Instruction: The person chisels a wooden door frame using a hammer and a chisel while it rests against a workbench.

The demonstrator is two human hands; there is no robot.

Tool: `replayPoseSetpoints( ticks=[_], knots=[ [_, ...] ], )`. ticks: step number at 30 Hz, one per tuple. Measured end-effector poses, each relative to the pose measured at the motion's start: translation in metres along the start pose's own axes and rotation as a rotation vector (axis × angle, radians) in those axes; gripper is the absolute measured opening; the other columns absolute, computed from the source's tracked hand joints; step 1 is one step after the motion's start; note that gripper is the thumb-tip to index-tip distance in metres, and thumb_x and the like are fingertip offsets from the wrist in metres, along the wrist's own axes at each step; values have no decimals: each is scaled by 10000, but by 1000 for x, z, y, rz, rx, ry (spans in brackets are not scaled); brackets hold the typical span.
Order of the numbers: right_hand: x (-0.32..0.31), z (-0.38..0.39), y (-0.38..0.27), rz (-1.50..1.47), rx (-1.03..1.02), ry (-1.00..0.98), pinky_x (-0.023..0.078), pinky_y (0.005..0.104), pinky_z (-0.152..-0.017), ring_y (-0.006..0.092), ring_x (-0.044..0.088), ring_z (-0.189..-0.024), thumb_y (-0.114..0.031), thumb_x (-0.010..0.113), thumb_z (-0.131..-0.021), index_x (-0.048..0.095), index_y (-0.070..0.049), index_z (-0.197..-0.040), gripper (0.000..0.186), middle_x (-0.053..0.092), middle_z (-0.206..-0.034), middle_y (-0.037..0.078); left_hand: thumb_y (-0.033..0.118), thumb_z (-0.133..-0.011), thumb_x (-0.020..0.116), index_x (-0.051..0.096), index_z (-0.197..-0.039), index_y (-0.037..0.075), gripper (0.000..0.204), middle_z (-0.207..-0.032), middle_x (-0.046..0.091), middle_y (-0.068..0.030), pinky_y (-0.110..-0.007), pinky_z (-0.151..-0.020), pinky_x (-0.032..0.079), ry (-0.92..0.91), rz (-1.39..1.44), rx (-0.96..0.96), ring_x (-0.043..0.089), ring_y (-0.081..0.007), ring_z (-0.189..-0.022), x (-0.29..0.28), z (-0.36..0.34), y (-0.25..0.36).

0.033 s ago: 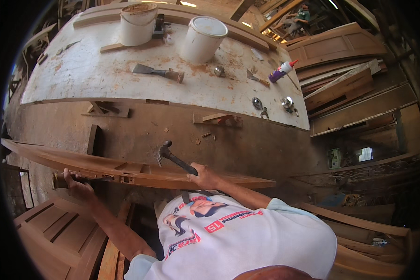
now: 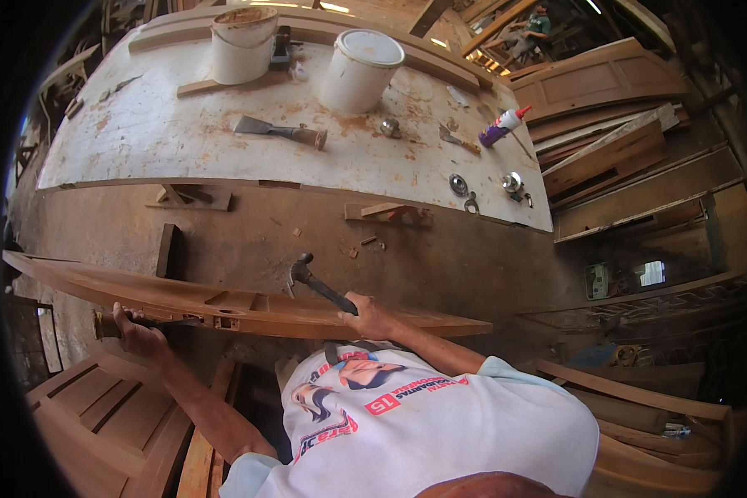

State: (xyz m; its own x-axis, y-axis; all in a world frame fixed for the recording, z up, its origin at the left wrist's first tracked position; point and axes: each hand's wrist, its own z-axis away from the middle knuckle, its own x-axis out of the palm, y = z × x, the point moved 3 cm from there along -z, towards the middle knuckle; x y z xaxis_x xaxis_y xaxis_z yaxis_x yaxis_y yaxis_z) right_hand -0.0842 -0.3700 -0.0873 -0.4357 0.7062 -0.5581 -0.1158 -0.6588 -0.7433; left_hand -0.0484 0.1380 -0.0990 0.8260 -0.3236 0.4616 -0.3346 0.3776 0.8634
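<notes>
A long wooden door (image 2: pixel 324 314) stands on its edge across in front of me, with rectangular slots cut into its upper edge. My left hand (image 2: pixel 141 336) is closed round a chisel (image 2: pixel 106 324); its wooden handle end sticks out to the left and its blade lies along the door edge by the slots. In my right hand (image 2: pixel 368 315) is a claw hammer (image 2: pixel 324 290), gripped by its dark handle. The hammer head is raised over the far side of the door, apart from the chisel.
Beyond the door is a white worktable (image 2: pixel 183 149) with two white buckets (image 2: pixel 362 75), a broad chisel (image 2: pixel 280 131), a glue bottle (image 2: pixel 502 127) and round metal lock parts (image 2: pixel 458 184). Panelled doors (image 2: pixel 108 415) lie at lower left. Boards lean at right; a person (image 2: pixel 533 33) sits far back.
The hammer and my right hand have shifted slightly to the right. My left hand and the chisel stay almost where they were.
</notes>
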Motion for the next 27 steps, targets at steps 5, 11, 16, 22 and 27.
replayPoseSetpoints(
  ticks=[5, 11, 16, 22, 27],
  knots=[
    [-7, 2, 11, 41, 26, 33, 525, 474, -730, 314, 667, -734, -268, 664, -959, 587, 19, -1020, 303, 644, -835, 236, 228, -1027, 640, 618, -909, 86, 186, -762, 516, 28, -238, -628, 423, -56, -130, 140, 491, -90, -674, 8, 27, -16],
    [7, 0, 4, 16, -45, 1, 463, 376, -650, 166, 530, -692, -232, 670, -970, 589, -1, -912, 252, 558, -733, 69, 211, -927, 724, 607, -888, 56, 198, -719, 548, -11, -277, -535, 422, -254, 252, 255, 525, -126, -587, 42, 66, 88],
    [16, -7, -21, 60, 60, -82, 464, 366, -657, 175, 544, -695, -240, 666, -973, 597, -2, -936, 251, 563, -733, 77, 275, -975, 695, 533, -1041, 127, 229, -720, 498, 8, -254, -538, 430, -424, 113, 295, 512, -108, -611, 41, 62, 70],
    [34, 8, -47, 19, 32, -84, 451, 355, -635, 167, 528, -679, -264, 673, -973, 617, -2, -946, 269, 569, -733, 65, 364, -966, 731, 535, -1000, 119, 317, -657, 491, 20, -244, -485, 379, -651, 41, 345, 462, -93, -525, 54, 74, 60],
    [44, 17, -63, 3, -16, -20, 442, 348, -633, 162, 512, -685, -255, 689, -968, 620, 5, -932, 272, 561, -728, 57, 435, -940, 750, 532, -780, 110, 423, -608, 481, 37, -237, -493, 354, -777, -143, 280, 461, -78, -544, 59, 81, 50]
  ],
)
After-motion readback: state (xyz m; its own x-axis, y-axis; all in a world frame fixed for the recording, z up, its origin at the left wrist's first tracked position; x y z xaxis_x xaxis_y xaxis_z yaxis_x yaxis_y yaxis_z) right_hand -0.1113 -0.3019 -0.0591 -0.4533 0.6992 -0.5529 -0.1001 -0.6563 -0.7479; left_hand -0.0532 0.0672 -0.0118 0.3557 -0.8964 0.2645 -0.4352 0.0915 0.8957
